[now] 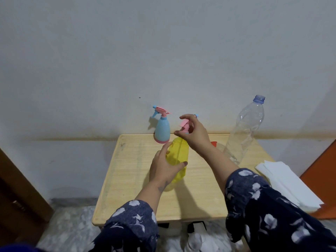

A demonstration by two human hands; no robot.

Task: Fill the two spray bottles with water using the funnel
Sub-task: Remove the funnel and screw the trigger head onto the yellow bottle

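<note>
A yellow spray bottle (179,157) stands in the middle of the small wooden table (127,179). My left hand (163,168) is wrapped around its body. My right hand (192,133) pinches its pink spray head (185,125) at the neck. A blue spray bottle (162,130) with a pink and blue spray head stands upright at the table's far edge, apart from both hands. A small orange-red piece (214,143), perhaps the funnel, peeks out behind my right wrist; most of it is hidden.
A tall clear plastic bottle (245,131) without a cap stands at the table's right, looking nearly empty. White folded paper towels (287,180) lie over the right edge. The wall is close behind the table. An orange surface (321,170) is at the far right.
</note>
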